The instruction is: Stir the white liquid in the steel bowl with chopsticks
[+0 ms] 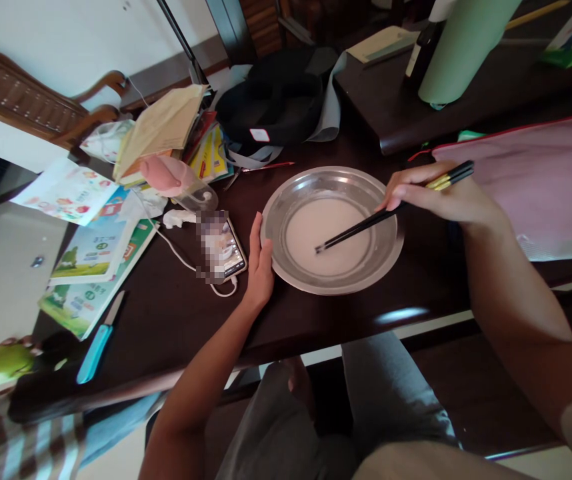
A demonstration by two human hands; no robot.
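Observation:
A round metal plate [389,250] sits on the dark wooden table [176,313] and holds a thin pool of whitish liquid [326,233]. My right hand [431,193] is closed around a pair of black chopsticks [361,228] whose tips dip into the liquid. My left hand [259,263] rests against the plate's left rim, fingers stretched out and together, touching the metal edge. A phone [223,250] lies just left of that hand.
Books and leaflets [93,260] are piled at the left with a blue-handled knife [97,347]. A black bag [276,100], a green cylinder [461,47] and a pink pouch [541,187] stand behind and right. A white cable [181,257] runs to the phone.

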